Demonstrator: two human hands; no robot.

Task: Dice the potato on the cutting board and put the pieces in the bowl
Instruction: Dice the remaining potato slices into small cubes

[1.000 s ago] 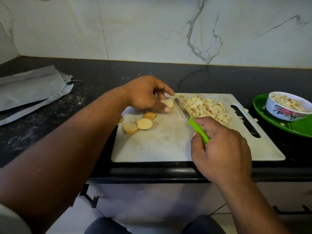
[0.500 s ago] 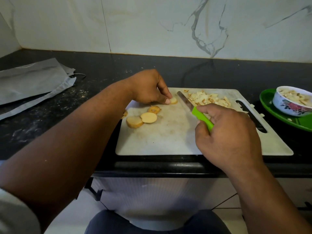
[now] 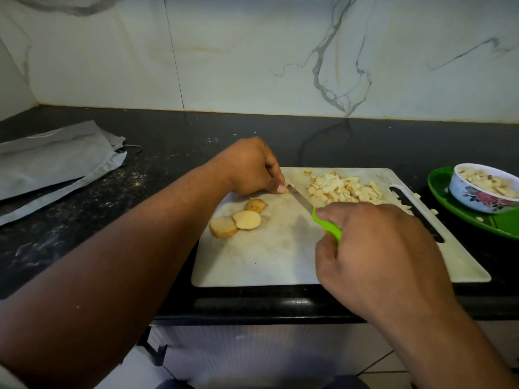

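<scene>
Grey cloth [image 3: 53,161] is seen far to the left of the fingers on the dark tabletop [image 3: 174,153], well apart from the work.

Three potato rounds [image 3: 238,219] lie flat on the cutting board [image 3: 266,256], just below and slightly left of the left hand [image 3: 250,167]; two overlap, a third sits near them toward the hand.

The left hand's fingers [image 3: 280,188] are curled down, and a small potato piece [image 3: 288,183] is pinned under the tips; most of it is hidden, so its long axis cannot be told.

The knife [image 3: 304,200] runs diagonally from that piece down-right to the green handle, around which the right hand [image 3: 379,254] is closed. The blade tip is touching or just beside the pinned piece, right of the left fingertips. The cut is judged to turn on this: blade immediately right of the fingertips, with little potato between.

A pile of diced pieces [image 3: 345,189] lies right of the blade, above the right hand, nearer to it than to the left.

The bowl [image 3: 483,189], already part-filled with dice, stands on a green plate [image 3: 449,209] off the board's right end, nearest the right hand. Transfer is judged not yet finished.
</scene>
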